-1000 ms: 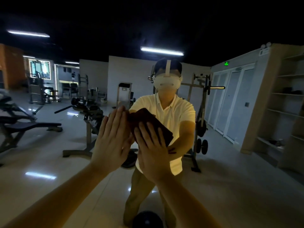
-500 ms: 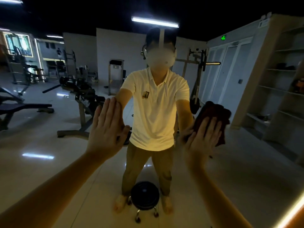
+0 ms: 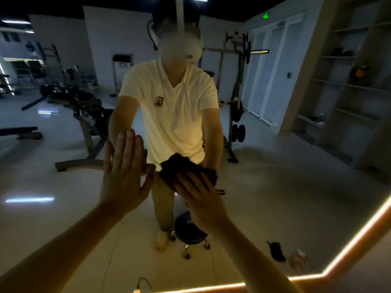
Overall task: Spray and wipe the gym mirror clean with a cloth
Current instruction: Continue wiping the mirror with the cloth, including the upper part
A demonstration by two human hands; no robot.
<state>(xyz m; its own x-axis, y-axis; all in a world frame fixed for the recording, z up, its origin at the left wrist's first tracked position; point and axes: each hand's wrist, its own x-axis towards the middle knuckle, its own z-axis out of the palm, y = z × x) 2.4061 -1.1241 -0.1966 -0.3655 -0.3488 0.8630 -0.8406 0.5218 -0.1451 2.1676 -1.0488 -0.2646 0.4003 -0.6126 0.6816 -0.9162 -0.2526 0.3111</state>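
The gym mirror [image 3: 275, 197] fills the view and reflects a person in a pale polo shirt and the room behind. My left hand [image 3: 123, 172] lies flat against the glass, fingers straight and together, holding nothing. My right hand [image 3: 197, 195] presses a dark brown cloth [image 3: 186, 168] onto the mirror at waist height of the reflection, just right of my left hand. In the reflection at lower right, a pale spray bottle [image 3: 298, 258] stands on the floor beside a dark rag [image 3: 276, 251].
A lit LED strip [image 3: 349, 242] edges the mirror's lower right frame. Reflected are a black wheeled stool [image 3: 189, 231], a weight bench [image 3: 84, 127], a rack with plates [image 3: 238, 115], shelves [image 3: 347, 85] and white doors [image 3: 268, 66].
My right hand swept the cloth from the right side down and left to the centre, beside my left hand. The view tilted further down; my left hand stayed flat on the glass.
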